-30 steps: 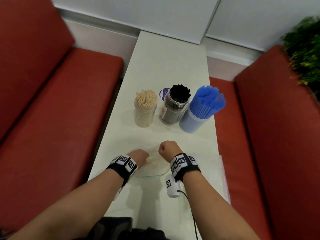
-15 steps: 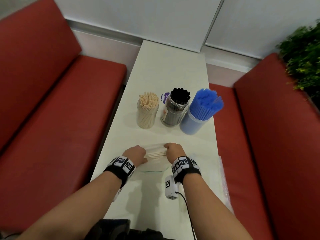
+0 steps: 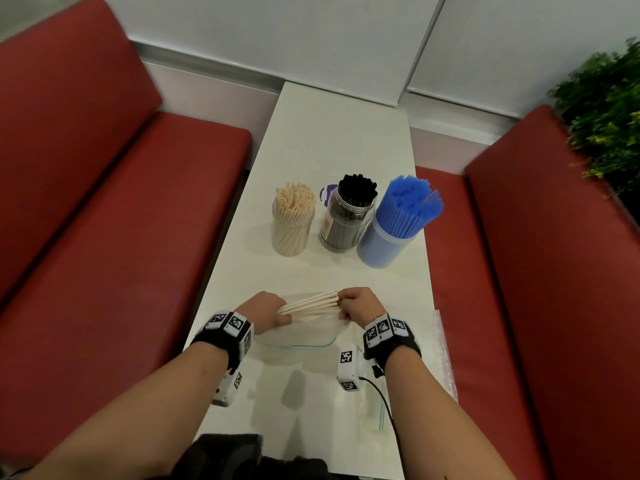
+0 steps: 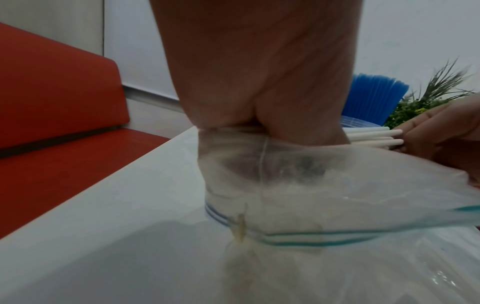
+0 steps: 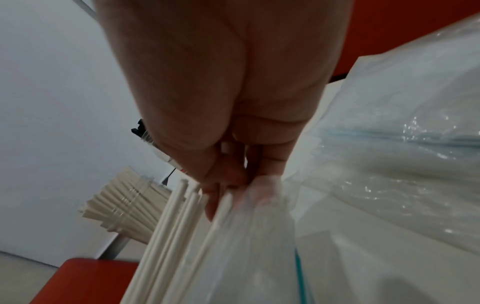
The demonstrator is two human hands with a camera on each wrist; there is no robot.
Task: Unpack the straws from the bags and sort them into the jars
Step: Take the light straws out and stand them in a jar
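My left hand (image 3: 273, 311) and right hand (image 3: 349, 303) hold a bundle of cream straws (image 3: 308, 303) level between them, low over the white table (image 3: 339, 140). A clear zip bag (image 3: 298, 336) hangs under the bundle. In the left wrist view my left hand grips the straws (image 4: 371, 135) together with the bag (image 4: 311, 185). In the right wrist view my right fingers pinch the straw ends (image 5: 182, 216) beside the bag (image 5: 259, 236). Beyond stand a jar of cream straws (image 3: 293, 223), a jar of black straws (image 3: 348, 216) and a jar of blue straws (image 3: 391, 233).
More clear bags (image 3: 443, 351) lie at the table's near right edge. A purple lid (image 3: 325, 194) peeks out behind the jars. Red benches (image 3: 121, 220) flank the narrow table, and a green plant (image 3: 602, 109) stands at the far right.
My fists were close together on the bag. They have drawn apart, and the cream straws now show stretched between them above the bag.
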